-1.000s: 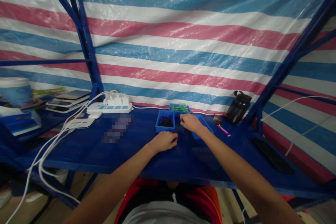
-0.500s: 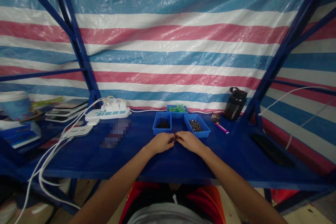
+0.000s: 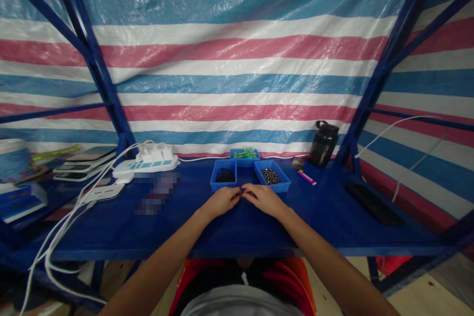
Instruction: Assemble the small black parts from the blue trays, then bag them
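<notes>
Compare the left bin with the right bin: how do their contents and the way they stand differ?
The left bin holds black pieces; the right bin holds shiny, metallic-looking pieces. The left bin sits nearly square to the table; the right bin is turned at an angle. Both are blue and open-topped.

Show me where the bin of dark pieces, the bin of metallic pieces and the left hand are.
Bin of dark pieces (image 3: 218, 186), head view, front wall.
Bin of metallic pieces (image 3: 279, 188), head view, front wall.
Left hand (image 3: 222, 201), head view, back of the hand.
</notes>
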The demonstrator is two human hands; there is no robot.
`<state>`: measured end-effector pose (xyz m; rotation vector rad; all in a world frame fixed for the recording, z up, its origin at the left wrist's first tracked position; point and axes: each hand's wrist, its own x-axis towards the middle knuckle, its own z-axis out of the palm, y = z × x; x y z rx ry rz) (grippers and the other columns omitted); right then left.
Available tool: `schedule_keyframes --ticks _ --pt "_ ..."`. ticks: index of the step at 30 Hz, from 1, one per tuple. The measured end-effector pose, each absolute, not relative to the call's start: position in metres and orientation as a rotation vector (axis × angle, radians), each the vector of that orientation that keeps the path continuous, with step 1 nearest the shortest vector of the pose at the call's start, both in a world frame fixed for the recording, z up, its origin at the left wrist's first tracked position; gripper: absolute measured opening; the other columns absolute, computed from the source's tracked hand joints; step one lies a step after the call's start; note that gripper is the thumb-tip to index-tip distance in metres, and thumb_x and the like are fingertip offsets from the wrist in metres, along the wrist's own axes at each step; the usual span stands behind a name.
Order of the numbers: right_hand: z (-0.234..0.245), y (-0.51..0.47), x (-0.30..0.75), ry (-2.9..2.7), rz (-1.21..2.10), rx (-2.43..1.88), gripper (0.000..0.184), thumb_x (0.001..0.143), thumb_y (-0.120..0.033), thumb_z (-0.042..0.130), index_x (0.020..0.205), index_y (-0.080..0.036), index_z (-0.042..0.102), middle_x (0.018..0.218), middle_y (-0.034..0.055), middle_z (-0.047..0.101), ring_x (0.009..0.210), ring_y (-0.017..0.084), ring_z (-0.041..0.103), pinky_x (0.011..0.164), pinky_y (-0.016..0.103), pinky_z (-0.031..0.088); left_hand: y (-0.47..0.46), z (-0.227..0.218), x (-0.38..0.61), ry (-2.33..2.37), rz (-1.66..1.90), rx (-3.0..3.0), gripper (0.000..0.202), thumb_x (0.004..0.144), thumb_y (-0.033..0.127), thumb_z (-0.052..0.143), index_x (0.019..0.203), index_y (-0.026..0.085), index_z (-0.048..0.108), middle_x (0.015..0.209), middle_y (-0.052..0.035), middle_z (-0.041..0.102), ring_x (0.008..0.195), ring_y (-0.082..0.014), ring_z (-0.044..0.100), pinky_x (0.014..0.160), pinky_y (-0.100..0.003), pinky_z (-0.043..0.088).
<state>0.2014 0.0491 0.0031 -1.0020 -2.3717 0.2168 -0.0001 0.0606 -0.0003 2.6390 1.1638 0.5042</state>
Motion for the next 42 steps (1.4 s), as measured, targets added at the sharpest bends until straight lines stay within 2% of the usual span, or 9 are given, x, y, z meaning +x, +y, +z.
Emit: schedule_keyframes --ticks 5,9,12,16,20,27,33,39,42 --pt "0.015 0.054 0.222 -2.074 -0.13 -1.175 0.033 0.095 -0.03 0.036 0.118 -0.019 0.057 0.106 0.0101 0.066 0.101 0.021 0.06 0.093 0.034 0.042 0.058 0.001 0.001 1.217 0.484 2.643 0.019 0.093 0.026 0.043 0.097 0.019 0.061 0.08 -0.0024 0.065 0.071 -0.0153 0.06 0.062 -0.022 0.039" --pt "0.015 0.06 0.233 -2.068 -0.255 -1.579 0.041 0.087 -0.048 0.051 0.114 -0.017 0.058 0.107 0.0135 0.063 0.104 0.028 0.056 0.09 0.039 0.041 0.057 0.002 0.002 1.239 0.479 2.652 0.02 0.093 0.028 0.042 0.095 0.02 0.061 0.08 -0.0022 0.065 0.071 -0.0151 0.061 0.06 -0.022 0.038" --pt "0.01 0.059 0.23 -2.17 -0.267 -1.703 0.043 0.088 -0.046 0.05 0.118 -0.016 0.054 0.112 0.0152 0.061 0.106 0.029 0.055 0.089 0.04 0.041 0.057 0.003 0.002 1.252 0.464 2.641 0.02 0.093 0.028 0.043 0.096 0.021 0.061 0.081 -0.0018 0.066 0.071 -0.0148 0.061 0.06 -0.021 0.038" --pt "0.006 0.06 0.223 -2.111 -0.29 -1.624 0.041 0.091 -0.032 0.042 0.127 -0.012 0.047 0.123 0.0174 0.054 0.114 0.026 0.049 0.096 0.037 0.038 0.057 0.002 0.002 1.257 0.441 2.64 0.021 0.093 0.03 0.043 0.097 0.021 0.061 0.08 -0.0016 0.066 0.071 -0.0151 0.061 0.061 -0.021 0.038" --pt "0.003 0.064 0.222 -2.123 -0.265 -1.515 0.034 0.089 -0.025 0.042 0.119 -0.012 0.054 0.117 0.0155 0.057 0.112 0.025 0.05 0.098 0.036 0.039 0.058 0.001 0.002 1.266 0.44 2.653 0.02 0.093 0.03 0.044 0.096 0.021 0.062 0.079 -0.0013 0.066 0.07 -0.0153 0.061 0.06 -0.022 0.038" --pt "-0.003 0.066 0.22 -2.103 -0.234 -1.358 0.03 0.088 -0.028 0.048 0.113 -0.014 0.055 0.116 0.0141 0.055 0.113 0.024 0.048 0.101 0.036 0.038 0.057 0.003 0.003 1.264 0.42 2.67 0.022 0.093 0.03 0.042 0.098 0.021 0.062 0.077 -0.0015 0.066 0.071 -0.0157 0.062 0.06 -0.022 0.039" --pt "-0.007 0.068 0.217 -2.094 -0.193 -1.278 0.026 0.086 -0.028 0.05 0.108 -0.018 0.057 0.112 0.0126 0.055 0.113 0.026 0.048 0.1 0.041 0.039 0.057 0.002 0.002 1.278 0.436 2.672 0.022 0.093 0.029 0.042 0.098 0.021 0.062 0.076 -0.0014 0.066 0.07 -0.0156 0.061 0.059 -0.022 0.038" --pt "0.001 0.059 0.216 -2.062 -0.207 -1.143 0.021 0.086 -0.025 0.049 0.103 -0.017 0.059 0.112 0.0123 0.056 0.117 0.024 0.046 0.103 0.038 0.036 0.059 0.0 0.001 1.288 0.455 2.67 0.021 0.093 0.03 0.043 0.097 0.022 0.062 0.077 -0.0012 0.066 0.068 -0.0157 0.061 0.06 -0.022 0.038" --pt "0.006 0.047 0.209 -2.199 -0.206 -1.042 0.021 0.089 -0.024 0.044 0.103 -0.019 0.059 0.109 0.011 0.058 0.11 0.022 0.051 0.099 0.037 0.038 0.06 -0.001 0.0 1.293 0.464 2.681 0.02 0.092 0.03 0.043 0.096 0.021 0.061 0.077 -0.0016 0.065 0.068 -0.0158 0.061 0.06 -0.022 0.038"
